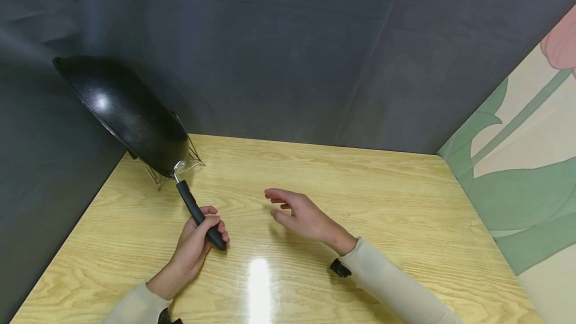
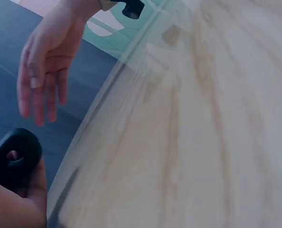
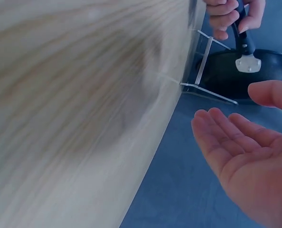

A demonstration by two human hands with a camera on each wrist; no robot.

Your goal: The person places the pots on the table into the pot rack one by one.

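A black wok (image 1: pixel 130 114) is tilted on its side at the back left, partly on a thin wire rack (image 3: pixel 204 61). Its long black handle (image 1: pixel 191 201) slants toward the front, joined to the pan by a silver bracket (image 3: pixel 248 64). My left hand (image 1: pixel 191 246) grips this handle near its end, thumb across the top. In the left wrist view the handle's tip (image 2: pixel 32 142) shows a hanging hole. To the right, my right hand (image 1: pixel 308 218) hovers above the table, fingers loosely extended, thumb apart, holding nothing.
The light wood-grain table (image 1: pixel 360 189) lies under both hands. Dark cloth (image 1: pixel 279 54) covers the back and left sides. A floral-patterned surface (image 1: pixel 531 179) borders the right. A dark device (image 1: pixel 340 267) is worn at the right wrist.
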